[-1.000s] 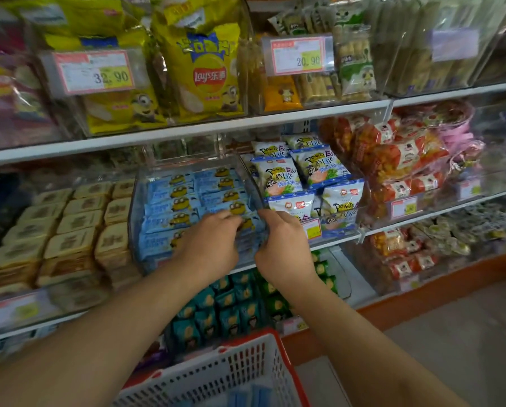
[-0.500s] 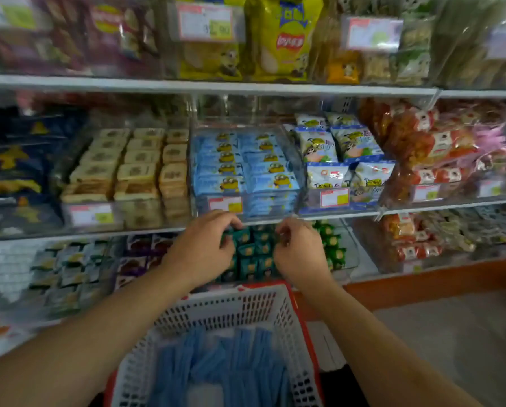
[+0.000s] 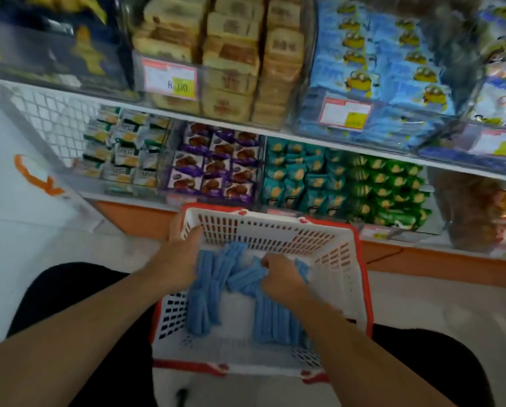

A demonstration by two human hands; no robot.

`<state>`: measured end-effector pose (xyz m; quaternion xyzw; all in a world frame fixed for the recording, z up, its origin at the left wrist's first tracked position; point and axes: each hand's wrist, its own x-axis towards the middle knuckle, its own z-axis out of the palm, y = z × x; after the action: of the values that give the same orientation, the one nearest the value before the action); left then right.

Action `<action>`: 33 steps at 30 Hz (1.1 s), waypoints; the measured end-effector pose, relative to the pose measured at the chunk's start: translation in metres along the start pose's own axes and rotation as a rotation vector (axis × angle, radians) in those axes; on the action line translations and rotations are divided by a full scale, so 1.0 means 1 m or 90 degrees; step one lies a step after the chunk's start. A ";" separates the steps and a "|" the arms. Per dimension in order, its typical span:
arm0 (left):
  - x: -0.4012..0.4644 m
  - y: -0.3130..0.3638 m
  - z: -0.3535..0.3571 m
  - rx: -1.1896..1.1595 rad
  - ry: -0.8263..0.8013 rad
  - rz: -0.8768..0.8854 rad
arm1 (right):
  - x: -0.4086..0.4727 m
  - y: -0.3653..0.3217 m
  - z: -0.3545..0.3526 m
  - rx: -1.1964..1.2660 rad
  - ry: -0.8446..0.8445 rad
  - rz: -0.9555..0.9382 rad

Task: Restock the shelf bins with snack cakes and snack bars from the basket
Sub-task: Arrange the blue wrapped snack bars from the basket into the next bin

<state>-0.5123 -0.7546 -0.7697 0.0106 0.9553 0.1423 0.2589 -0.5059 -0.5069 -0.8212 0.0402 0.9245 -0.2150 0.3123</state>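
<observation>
A white basket with a red rim [image 3: 338, 261] sits on the floor between my knees, below the shelves. Several blue snack packs [image 3: 205, 304] stand on edge inside it. My left hand [image 3: 174, 255] grips the basket's far left corner, thumb inside the wall and fingers outside. Inside the basket, my right hand [image 3: 278, 276] has its fingers curled round a bunch of the blue packs. The clear shelf bin of matching blue Minion packs [image 3: 378, 83] is above and to the right, on the upper shelf.
Tan cake packs [image 3: 231, 54] fill the bin left of the blue one. The bottom shelf holds bins of white-green [image 3: 122, 151], purple [image 3: 216, 163], teal [image 3: 298, 174] and green [image 3: 392, 189] packs. An orange plinth [image 3: 134, 214] runs under the shelf above the pale floor.
Both hands have dropped from the blue bin on the shelf to the basket. My view has tilted down. The left hand now holds the rim and the right grips blue packs.
</observation>
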 end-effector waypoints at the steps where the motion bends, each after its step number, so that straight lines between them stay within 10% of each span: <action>1: 0.003 -0.004 0.007 -0.004 -0.013 -0.002 | 0.010 0.000 0.012 -0.015 -0.029 -0.008; 10: 0.020 -0.019 0.028 -0.040 -0.023 -0.012 | 0.061 -0.009 0.087 0.069 -0.157 0.062; 21: 0.014 -0.012 0.024 0.035 -0.034 0.015 | 0.032 0.012 0.098 0.256 0.054 0.160; 33: -0.005 0.012 -0.001 0.053 0.006 -0.030 | -0.100 0.012 -0.070 0.757 -0.111 0.022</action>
<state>-0.5092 -0.7443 -0.7629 -0.0015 0.9617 0.0967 0.2566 -0.4628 -0.4608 -0.7163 0.2054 0.6158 -0.6928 0.3142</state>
